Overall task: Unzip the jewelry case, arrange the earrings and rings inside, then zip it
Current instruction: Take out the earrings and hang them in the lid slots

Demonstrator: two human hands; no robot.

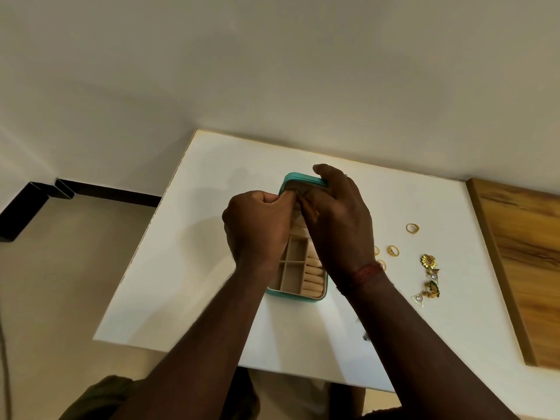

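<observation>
Head cam: L hand [257, 228] curled, grip contents hidden; R hand [339, 222] grips lid [298, 178] of open case [288, 295].

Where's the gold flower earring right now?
Head view: the gold flower earring lies on the white table, right of the open teal case, topping the earring cluster, just below-right of two gold rings.

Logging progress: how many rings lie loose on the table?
4. One ring farthest back, one nearer, two half-hidden beside the right hand; more may be hidden.
</observation>
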